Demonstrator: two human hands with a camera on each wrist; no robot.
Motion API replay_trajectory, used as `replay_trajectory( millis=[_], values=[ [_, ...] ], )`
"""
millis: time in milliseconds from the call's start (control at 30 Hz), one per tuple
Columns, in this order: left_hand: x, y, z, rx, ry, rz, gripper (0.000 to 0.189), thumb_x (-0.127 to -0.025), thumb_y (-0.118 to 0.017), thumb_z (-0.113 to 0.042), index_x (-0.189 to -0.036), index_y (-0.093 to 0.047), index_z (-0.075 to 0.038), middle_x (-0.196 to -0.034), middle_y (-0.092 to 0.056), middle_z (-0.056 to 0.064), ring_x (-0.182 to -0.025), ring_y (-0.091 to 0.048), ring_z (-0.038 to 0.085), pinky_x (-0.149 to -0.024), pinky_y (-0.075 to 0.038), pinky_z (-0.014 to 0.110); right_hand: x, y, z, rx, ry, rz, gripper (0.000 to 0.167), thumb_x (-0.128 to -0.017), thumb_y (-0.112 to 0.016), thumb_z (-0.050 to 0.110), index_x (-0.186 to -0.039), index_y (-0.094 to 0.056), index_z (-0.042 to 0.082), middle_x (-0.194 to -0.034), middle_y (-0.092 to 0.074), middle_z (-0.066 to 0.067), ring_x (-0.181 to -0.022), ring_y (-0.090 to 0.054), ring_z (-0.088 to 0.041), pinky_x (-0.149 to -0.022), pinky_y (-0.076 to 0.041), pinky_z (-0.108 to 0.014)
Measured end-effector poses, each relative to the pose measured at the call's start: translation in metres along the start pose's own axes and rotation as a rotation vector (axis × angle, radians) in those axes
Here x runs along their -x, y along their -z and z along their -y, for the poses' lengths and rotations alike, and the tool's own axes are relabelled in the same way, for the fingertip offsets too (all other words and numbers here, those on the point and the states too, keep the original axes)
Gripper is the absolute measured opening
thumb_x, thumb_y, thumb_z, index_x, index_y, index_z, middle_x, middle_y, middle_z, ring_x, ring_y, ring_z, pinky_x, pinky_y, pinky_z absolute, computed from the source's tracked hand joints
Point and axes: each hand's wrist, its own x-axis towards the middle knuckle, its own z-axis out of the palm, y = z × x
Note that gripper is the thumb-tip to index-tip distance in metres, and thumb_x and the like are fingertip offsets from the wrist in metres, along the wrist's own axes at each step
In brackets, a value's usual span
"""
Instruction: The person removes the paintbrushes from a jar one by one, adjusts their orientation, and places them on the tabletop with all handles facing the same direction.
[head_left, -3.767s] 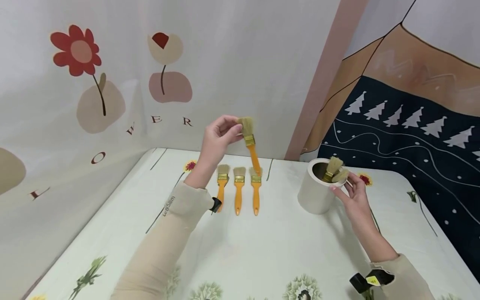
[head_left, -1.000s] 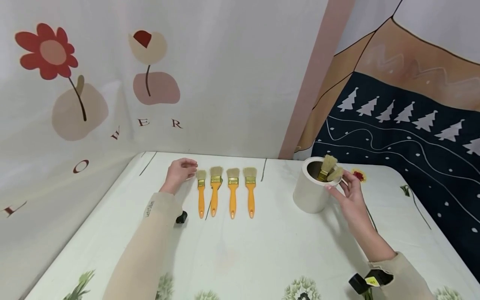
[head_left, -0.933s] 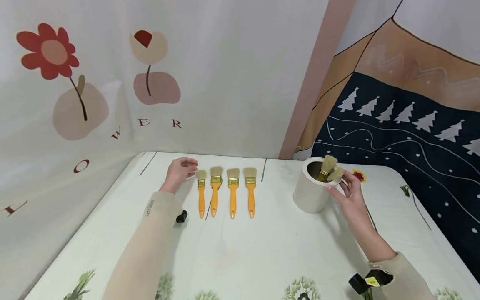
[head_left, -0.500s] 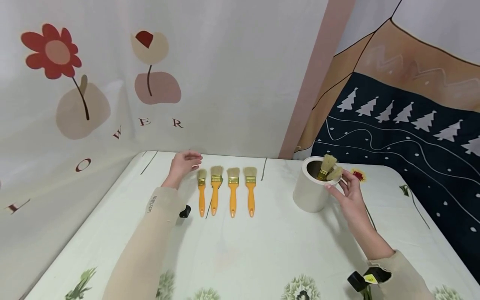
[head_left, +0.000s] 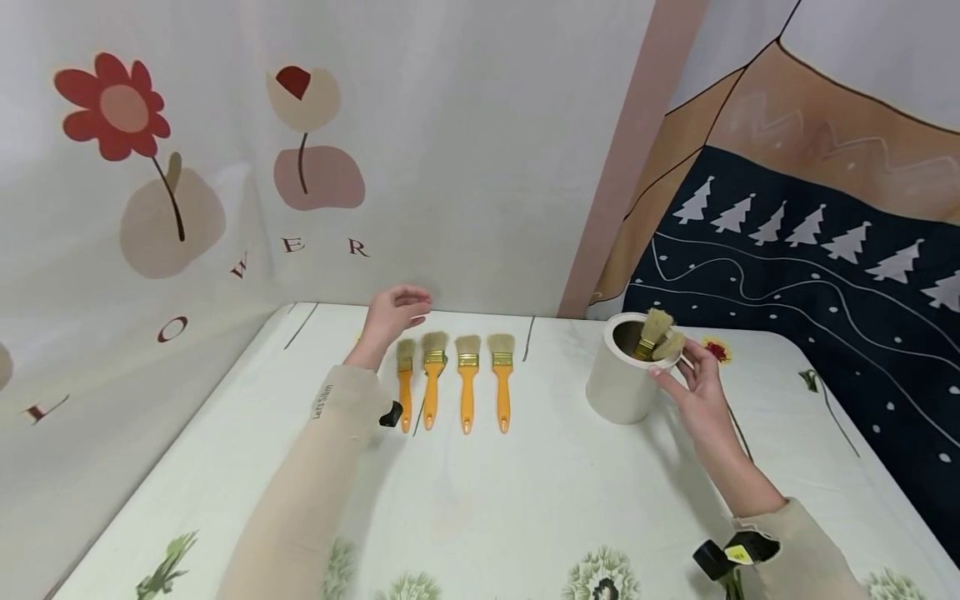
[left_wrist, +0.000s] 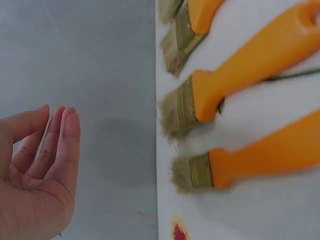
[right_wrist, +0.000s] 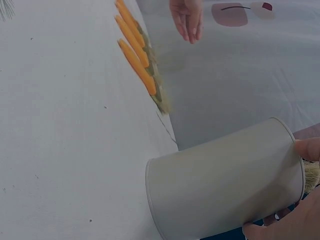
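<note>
My left hand point(head_left: 393, 317) is raised over the bristle ends at the left of a row of paintbrushes, near the table's far edge. Its fingers are loosely bent with nothing between them, as the left wrist view confirms. Leftmost in the row lies a narrow paintbrush point(head_left: 405, 387); several wider ones, such as the rightmost paintbrush point(head_left: 502, 387), lie beside it, orange handles toward me. On the right, my right hand point(head_left: 701, 396) grips the rim of an upright off-white canister point(head_left: 621, 387), thumb in front. Paintbrushes point(head_left: 654, 332) stick out of it, bristles up, handles hidden inside.
A white floral cloth covers the table point(head_left: 525, 500). Behind its far edge hangs a pale curtain point(head_left: 465, 167) with printed flowers, and a dark tree-patterned cloth point(head_left: 787, 267) hangs at the right.
Earlier my left hand held a paintbrush by its bristles above the row; that brush now lies at the row's left end. The emptied hand has since risen and moved right. My right hand stays put.
</note>
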Motion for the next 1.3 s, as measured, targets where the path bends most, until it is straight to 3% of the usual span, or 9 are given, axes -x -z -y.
replay_trajectory(
  millis=[333, 667, 967, 1300],
  values=[
    [0.009, -0.033, -0.026, 0.046, -0.084, 0.079, 0.030, -0.098, -0.062, -0.010, -0.127, -0.060, -0.001, -0.132, -0.063, 0.020, -0.121, -0.062, 0.031, -0.101, -0.056, 0.034, 0.000, 0.000, 0.000, -0.005, 0.003, 0.005, 0.079, -0.101, -0.058, 0.024, -0.159, -0.004, 0.015, -0.170, -0.005, -0.003, -0.157, -0.012, -0.021, -0.126, -0.022, -0.041],
    [0.017, -0.081, -0.048, 0.074, -0.172, 0.138, 0.027, -0.096, -0.067, -0.011, -0.121, -0.064, -0.003, -0.123, -0.068, 0.017, -0.113, -0.067, 0.028, -0.094, -0.059, 0.030, 0.000, 0.000, 0.000, -0.014, 0.002, 0.001, 0.078, -0.102, -0.058, 0.021, -0.159, -0.005, 0.015, -0.170, -0.006, -0.003, -0.157, -0.012, -0.021, -0.127, -0.021, -0.040],
    [0.024, -0.124, -0.069, 0.096, -0.257, 0.217, 0.026, -0.094, -0.069, -0.011, -0.118, -0.066, -0.002, -0.119, -0.070, 0.017, -0.110, -0.068, 0.033, -0.089, -0.061, 0.028, -0.002, 0.000, 0.003, -0.001, -0.001, -0.012, 0.077, -0.102, -0.056, 0.020, -0.159, -0.004, 0.015, -0.170, -0.006, -0.002, -0.156, -0.013, -0.019, -0.127, -0.023, -0.039],
    [0.043, -0.170, -0.085, 0.062, -0.304, 0.243, 0.023, -0.092, -0.073, -0.014, -0.113, -0.070, -0.008, -0.113, -0.074, 0.010, -0.098, -0.071, 0.019, -0.084, -0.060, 0.022, 0.003, 0.001, -0.001, 0.030, -0.015, 0.008, 0.079, -0.103, -0.056, 0.023, -0.159, -0.002, 0.015, -0.170, -0.004, -0.002, -0.157, -0.012, -0.021, -0.126, -0.024, -0.041]
  ],
)
